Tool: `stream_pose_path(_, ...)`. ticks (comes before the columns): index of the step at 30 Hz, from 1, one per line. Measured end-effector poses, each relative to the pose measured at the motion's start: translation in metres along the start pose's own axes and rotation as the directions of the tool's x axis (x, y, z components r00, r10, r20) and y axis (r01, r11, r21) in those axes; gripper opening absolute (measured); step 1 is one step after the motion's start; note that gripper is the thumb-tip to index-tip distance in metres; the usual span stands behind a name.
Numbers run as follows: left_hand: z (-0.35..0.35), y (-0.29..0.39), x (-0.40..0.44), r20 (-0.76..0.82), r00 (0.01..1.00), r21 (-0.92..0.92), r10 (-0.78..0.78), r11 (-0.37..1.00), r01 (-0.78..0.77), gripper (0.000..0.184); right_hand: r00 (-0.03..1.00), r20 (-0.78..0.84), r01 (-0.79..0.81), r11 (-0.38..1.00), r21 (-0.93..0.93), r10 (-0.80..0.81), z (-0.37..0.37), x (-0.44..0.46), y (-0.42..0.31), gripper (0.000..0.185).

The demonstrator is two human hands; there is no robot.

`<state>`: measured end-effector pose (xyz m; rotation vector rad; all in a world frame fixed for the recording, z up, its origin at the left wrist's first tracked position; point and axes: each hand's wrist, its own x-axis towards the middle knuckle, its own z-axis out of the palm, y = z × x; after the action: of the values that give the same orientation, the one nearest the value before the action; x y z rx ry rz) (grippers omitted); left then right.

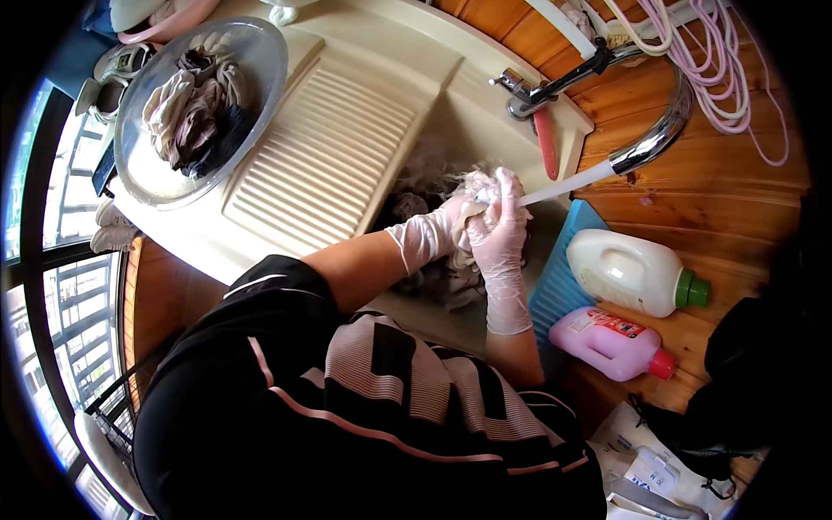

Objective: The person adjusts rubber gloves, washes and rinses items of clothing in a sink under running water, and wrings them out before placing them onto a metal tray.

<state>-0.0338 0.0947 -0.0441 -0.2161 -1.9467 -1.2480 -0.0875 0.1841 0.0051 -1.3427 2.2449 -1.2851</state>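
Note:
Both my hands wear thin white gloves and meet over the sink basin [442, 147]. A bunched pale cloth [468, 211] is gripped between them. My left hand [442, 227] is closed on its left side, and my right hand [500, 227] is wrapped round its right side. Water [568, 185] runs from the curved faucet spout [643, 154] onto the cloth and splashes. Dark and grey wet clothes [455, 288] lie in the basin below my hands, partly hidden by them.
A ribbed washboard [325, 143] adjoins the basin. A clear tub [276, 87] of clothes stands at the upper left. On the right are a blue ribbed board [563, 260], a white bottle [620, 270] with green cap, a pink bottle [607, 344] and hanging hoses [715, 69].

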Motion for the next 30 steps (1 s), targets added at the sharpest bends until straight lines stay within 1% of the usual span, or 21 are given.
stream_pose_path(1,-0.002,-0.004,-0.003,0.099,0.99,-0.127,-0.096,0.986,0.108,0.02,0.999,0.034,-0.018,0.999,0.039,0.017,-0.002,0.0,0.009,0.054)
stream_pose_path(2,0.002,-0.007,-0.002,0.284,0.88,-0.342,-0.381,0.817,0.465,0.022,0.997,0.069,-0.036,0.997,0.075,0.03,-0.004,0.0,0.014,0.05)
stream_pose_path(3,0.006,-0.008,0.0,0.433,0.656,-0.445,-0.618,0.486,0.752,0.023,0.995,-0.089,-0.046,0.999,0.015,0.047,-0.002,-0.005,0.015,0.041)
stream_pose_path(4,0.011,-0.013,-0.002,0.229,0.871,-0.128,-0.436,0.873,0.471,0.02,0.986,-0.155,-0.053,0.996,0.065,0.063,-0.002,-0.005,0.015,0.037)
stream_pose_path(5,0.017,-0.017,-0.002,0.209,0.922,-0.093,-0.326,0.932,0.351,0.023,0.973,-0.217,-0.058,0.992,0.116,0.082,-0.004,-0.004,0.018,0.034)
stream_pose_path(8,0.005,0.022,0.026,0.291,0.9,0.191,-0.326,0.941,0.279,0.029,0.924,-0.176,-0.229,0.859,0.458,0.34,-0.011,-0.004,0.039,0.021)
stream_pose_path(10,0.044,-0.018,-0.007,0.288,0.88,0.351,-0.378,0.897,0.27,0.031,0.916,-0.213,-0.288,0.926,0.245,0.341,-0.018,-0.007,0.038,0.018)
stream_pose_path(11,0.04,-0.013,-0.005,0.338,0.797,0.242,-0.5,0.865,0.44,0.033,0.944,-0.28,-0.139,0.979,0.15,0.177,-0.016,-0.006,0.033,0.015)
stream_pose_path(13,0.059,-0.027,-0.032,0.16,0.856,-0.323,-0.492,0.793,0.516,0.031,0.946,-0.212,-0.171,0.933,0.318,0.245,-0.01,-0.012,0.048,0.014)
stream_pose_path(14,0.063,-0.028,-0.038,0.286,0.796,0.224,-0.533,0.845,0.485,0.03,0.946,-0.173,-0.189,0.898,0.398,0.276,-0.009,-0.015,0.054,0.014)
stream_pose_path(15,0.067,-0.029,-0.045,0.407,0.719,0.669,-0.563,0.72,0.185,0.029,0.926,-0.087,-0.297,0.85,0.435,0.368,-0.01,-0.019,0.058,0.015)
stream_pose_path(17,0.063,-0.031,-0.062,0.434,0.592,0.656,-0.679,0.689,0.308,0.027,0.847,0.091,-0.498,0.722,0.48,0.524,-0.011,-0.021,0.053,0.017)
stream_pose_path(20,0.061,-0.011,-0.084,0.413,0.602,0.773,-0.684,0.613,0.166,0.028,0.685,0.41,-0.724,0.5,0.475,0.602,-0.013,-0.024,0.047,0.017)
stream_pose_path(21,0.057,-0.005,-0.092,0.458,0.615,0.829,-0.641,0.558,-0.036,0.029,0.552,0.593,-0.819,0.247,0.518,0.587,0.004,-0.034,0.101,0.016)
stream_pose_path(24,0.04,0.003,-0.113,0.599,0.583,0.779,-0.548,0.23,-0.584,0.034,0.338,0.813,-0.794,0.607,-0.023,0.473,-0.016,-0.012,0.084,0.022)
stream_pose_path(25,0.051,-0.029,-0.148,0.591,0.72,0.804,-0.363,0.189,-0.564,0.045,0.338,0.804,-0.768,0.637,-0.065,0.489,-0.022,0.0,0.072,0.032)
stream_pose_path(26,0.034,-0.015,-0.125,0.456,0.674,0.849,-0.581,0.511,-0.134,0.046,0.344,0.809,-0.7,0.704,-0.117,0.477,-0.026,0.015,0.069,0.041)
stream_pose_path(27,0.018,0.0,-0.1,0.394,0.503,0.702,-0.769,0.605,0.375,0.048,0.484,0.759,-0.592,0.802,-0.084,0.437,-0.016,0.021,0.105,0.045)
stream_pose_path(28,0.005,0.012,-0.08,0.425,0.261,0.412,-0.867,0.442,0.797,0.049,0.611,0.697,-0.469,0.881,-0.063,0.375,-0.002,0.025,0.15,0.049)
stream_pose_path(29,0.001,0.011,-0.072,0.445,0.219,0.584,-0.868,0.467,0.664,0.046,0.469,0.746,-0.667,0.744,-0.051,0.472,0.007,0.036,0.175,0.068)
stream_pose_path(30,-0.003,0.01,-0.064,0.463,0.177,0.722,-0.868,0.486,0.493,0.043,0.577,0.69,-0.414,0.885,-0.214,0.437,0.012,0.044,0.168,0.075)
